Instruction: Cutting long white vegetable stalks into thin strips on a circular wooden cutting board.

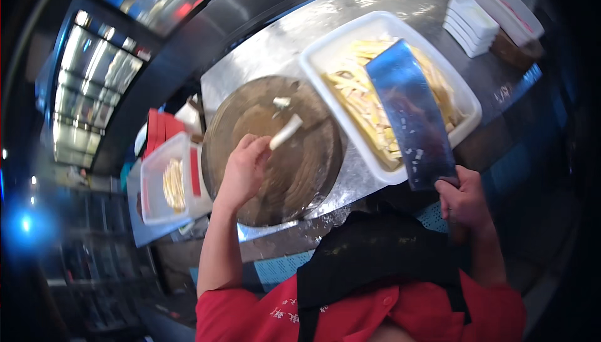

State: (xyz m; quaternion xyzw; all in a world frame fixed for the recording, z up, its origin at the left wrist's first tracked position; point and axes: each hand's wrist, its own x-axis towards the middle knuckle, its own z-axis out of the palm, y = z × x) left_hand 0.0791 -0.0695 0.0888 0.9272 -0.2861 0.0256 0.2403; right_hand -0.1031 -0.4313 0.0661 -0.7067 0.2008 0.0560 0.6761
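Note:
My left hand [247, 168] is over the round wooden chopping block [300, 177], its fingers closed on one end of a pale, slender food strip [285, 133]. A small whitish scrap [281, 102] lies farther back on the block. In my right hand [462, 198] is the handle of a broad Chinese cleaver [406, 112], its blade tilted up and away from me. From my viewpoint the blade overlaps a white plastic tub [338, 128] holding many yellowish cut strips [364, 100]. Small bits cling to the blade.
Left of the block stands a translucent plastic box [152, 191] with pale strips [174, 184] inside. Red boxes [162, 128] sit behind it. Stacked white dishes [469, 27] occupy the far right of the stainless steel table [256, 62]. Glass-fronted lit cabinets [91, 79] rise at the left.

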